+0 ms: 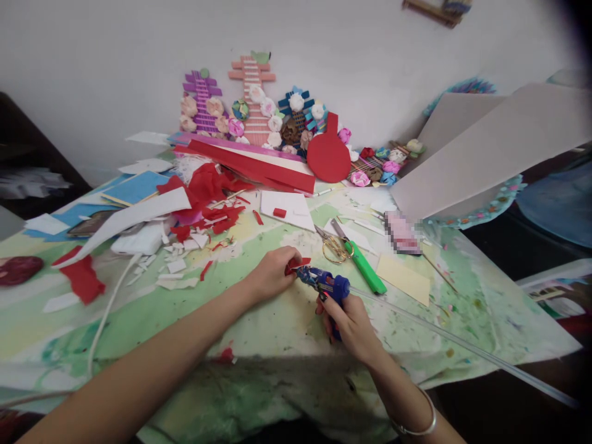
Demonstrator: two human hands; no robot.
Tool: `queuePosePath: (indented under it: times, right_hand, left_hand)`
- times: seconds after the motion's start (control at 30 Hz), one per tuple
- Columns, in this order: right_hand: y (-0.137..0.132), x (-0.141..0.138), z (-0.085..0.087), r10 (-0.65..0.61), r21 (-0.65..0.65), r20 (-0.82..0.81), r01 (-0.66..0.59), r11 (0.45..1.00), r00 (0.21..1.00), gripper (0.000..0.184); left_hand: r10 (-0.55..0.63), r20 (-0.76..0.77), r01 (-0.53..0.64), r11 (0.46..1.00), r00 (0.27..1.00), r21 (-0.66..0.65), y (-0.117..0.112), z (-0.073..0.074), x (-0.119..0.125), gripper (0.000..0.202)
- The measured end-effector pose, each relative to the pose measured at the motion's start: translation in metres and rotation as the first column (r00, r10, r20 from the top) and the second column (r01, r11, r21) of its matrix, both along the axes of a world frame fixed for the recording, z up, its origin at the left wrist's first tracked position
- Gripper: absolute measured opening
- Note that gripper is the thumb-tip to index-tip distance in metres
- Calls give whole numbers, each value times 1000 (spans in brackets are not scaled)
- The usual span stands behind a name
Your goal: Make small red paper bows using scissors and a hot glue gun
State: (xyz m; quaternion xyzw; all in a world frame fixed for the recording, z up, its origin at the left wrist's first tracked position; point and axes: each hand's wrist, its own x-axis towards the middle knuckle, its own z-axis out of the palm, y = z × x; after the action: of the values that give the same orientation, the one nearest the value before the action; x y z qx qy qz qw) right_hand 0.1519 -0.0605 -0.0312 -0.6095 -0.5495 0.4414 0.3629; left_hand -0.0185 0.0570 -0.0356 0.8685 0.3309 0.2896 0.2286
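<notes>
My right hand (349, 324) is wrapped round the handle of a blue hot glue gun (330, 283), whose nozzle points left. A long clear glue stick (444, 333) runs out of its back end toward the lower right. In my left hand (276, 271), closed at the fingertips, is a small red piece (303, 263), right at the nozzle; its exact shape is partly hidden by my fingers. Just beyond the hands lie gold-handled scissors (337, 248) and a green utility knife (367, 265). A white card (289, 209) with a small red block (279, 213) on it lies farther back.
Red and white paper scraps (208, 222) litter the left side, near a white cable (107, 308). Red strips (259, 166), a red paddle-shaped cutout (328, 157) and paper-flower crafts (252, 111) stand along the wall. A large pale board (481, 142) leans at right, beside a pink phone-like object (401, 233).
</notes>
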Motion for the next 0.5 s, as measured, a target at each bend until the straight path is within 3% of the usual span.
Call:
queuePosePath:
  times: [0.5]
  right_hand:
    - [0, -1, -1, -22, 3, 24, 22, 1000, 999, 32]
  left_hand:
    - [-9, 16, 9, 1000, 1000, -2, 1, -1, -1, 21]
